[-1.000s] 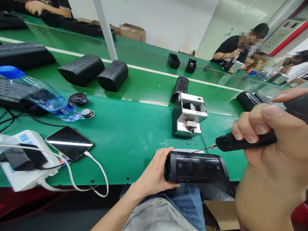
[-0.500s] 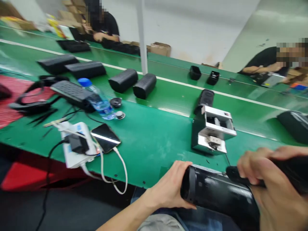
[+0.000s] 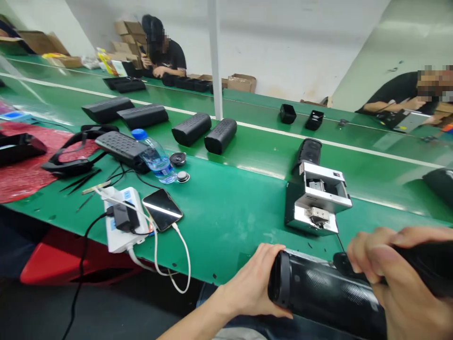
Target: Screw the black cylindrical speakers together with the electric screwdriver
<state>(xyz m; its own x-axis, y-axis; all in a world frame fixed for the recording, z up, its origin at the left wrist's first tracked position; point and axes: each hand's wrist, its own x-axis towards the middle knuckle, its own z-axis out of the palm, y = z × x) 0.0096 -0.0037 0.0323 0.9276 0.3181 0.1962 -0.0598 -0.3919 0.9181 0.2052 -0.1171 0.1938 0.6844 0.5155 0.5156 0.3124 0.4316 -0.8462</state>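
Observation:
My left hand (image 3: 253,283) is wrapped round the left end of a black cylindrical speaker body (image 3: 318,295) held at the near edge of the green bench. My right hand (image 3: 399,283) grips a black electric screwdriver (image 3: 421,264) whose tip end rests against the top of the speaker body. Just beyond them stands a small silver and black screw feeder box (image 3: 316,198) with a thin black cable running toward me.
On the green bench (image 3: 226,208) lie a phone (image 3: 162,209), a white power strip (image 3: 122,219) with cables, a water bottle (image 3: 154,156), loose speaker drivers (image 3: 178,159) and several black speaker shells (image 3: 207,130). Other people sit at the far side, left and right.
My view has swung left and down. The speaker body and both hands have shifted right in the picture, and the screwdriver has come down from above the bench onto the speaker.

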